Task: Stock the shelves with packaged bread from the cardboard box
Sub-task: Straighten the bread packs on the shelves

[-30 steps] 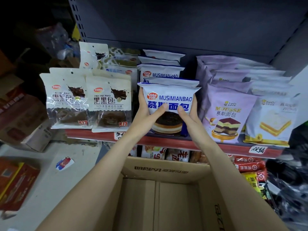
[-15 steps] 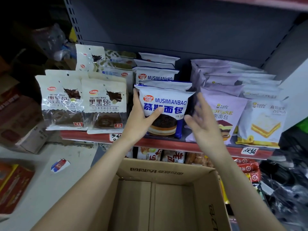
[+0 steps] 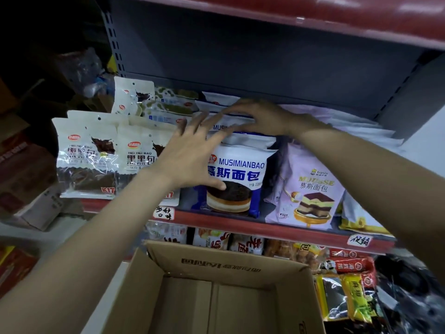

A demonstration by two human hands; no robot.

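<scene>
A blue-and-white Musimianbao bread bag [image 3: 237, 174] stands upright at the front of the red-edged shelf [image 3: 240, 224], heading a row of like bags [image 3: 218, 100]. My left hand [image 3: 192, 155] is spread against its left side, thumb on the cake picture, gripping nothing. My right hand [image 3: 261, 118] lies flat, palm down, on the tops of the bags behind it, fingers stretched leftward. Below the shelf, the cardboard box [image 3: 220, 260] is open, and the part of its inside that shows holds no bags.
Black-and-white Hei Hei Bao bags [image 3: 89, 157] fill the shelf to the left and purple mousse bread bags [image 3: 310, 186] to the right. The lower shelf holds more packaged bread [image 3: 245, 244]. Red and yellow snack packs [image 3: 349, 285] hang at the lower right. Cartons [image 3: 26, 189] stand on the left.
Both hands let go of the front Musimianbao bag. My right hand rose onto the tops of the bags behind, and my left hand spread open against the bag's left side.
</scene>
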